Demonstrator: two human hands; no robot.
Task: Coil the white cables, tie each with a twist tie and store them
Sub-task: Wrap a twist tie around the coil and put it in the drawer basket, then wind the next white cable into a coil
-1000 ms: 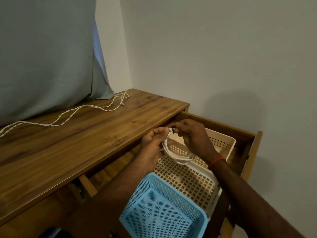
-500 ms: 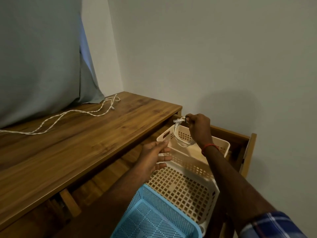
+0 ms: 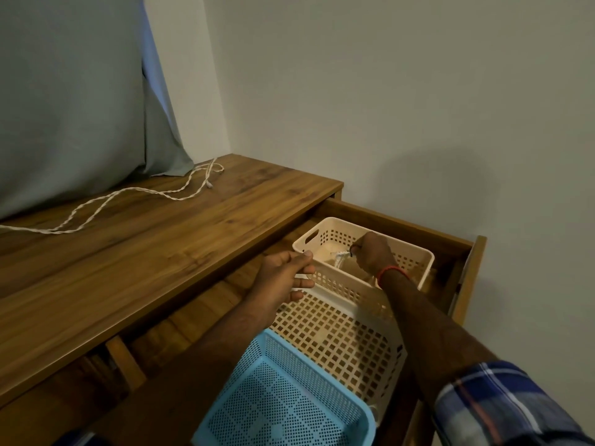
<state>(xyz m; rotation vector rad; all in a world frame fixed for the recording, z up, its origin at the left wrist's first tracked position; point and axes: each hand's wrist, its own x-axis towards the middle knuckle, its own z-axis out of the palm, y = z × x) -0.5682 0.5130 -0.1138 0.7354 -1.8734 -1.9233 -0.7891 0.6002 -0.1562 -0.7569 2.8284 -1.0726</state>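
Note:
My right hand (image 3: 370, 254) is down inside a small cream basket (image 3: 322, 231) at the far end of the open drawer (image 3: 418, 228), pinching the tied end of a coiled white cable (image 3: 340, 256). Most of that coil is blurred and hidden behind the basket wall. My left hand (image 3: 283, 275) hovers with fingers spread just left of the basket's near rim, holding nothing. A second white cable (image 3: 128, 194), twisted and uncoiled, trails across the wooden desk top (image 3: 161, 246) toward the back corner.
A larger cream lattice basket (image 3: 338, 336) sits in the drawer in front of the small one. A blue perforated basket (image 3: 283, 400) lies nearest me. A grey curtain (image 3: 70, 101) hangs at the left above the desk. Walls close off the back and right.
My right hand has carried the coiled cable from above the drawer down into the small cream basket. My left hand let go of the coil and stays beside the basket rim.

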